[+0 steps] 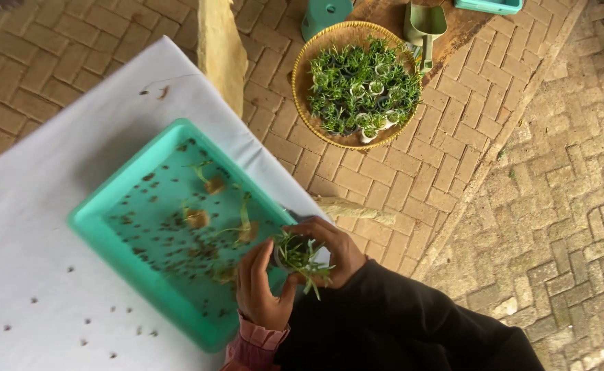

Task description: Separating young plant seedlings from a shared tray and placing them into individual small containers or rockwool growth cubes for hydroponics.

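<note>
Both hands are wrapped around one small seedling pot (295,253) right at the near corner of the teal tray (103,230). The left hand (264,285), with the pink cuff, cups it from the tray side, fingers curled and pressed against the pot. The right hand (336,251), in the black sleeve, closes over it from the other side, fingers bent around the rim. Green shoots poke out between them, a few drooping down past the thumb.

The tray sits on a white tabletop (34,275) and has a few loose seedlings with root clumps (206,180) lying in it, plus lots of scattered dark crumbs of growing medium. Some crumbs are on the tabletop too.

On the brick paving (549,206) beyond is a round woven basket (305,75) full of potted seedlings, with a green scoop (423,27) just beside it.

What could go wrong, I reckon: the pot hangs over the tray's edge, so anything that spills may miss the tray. Those shoots look thin, and squeezing with both hands could snap or bend them.
</note>
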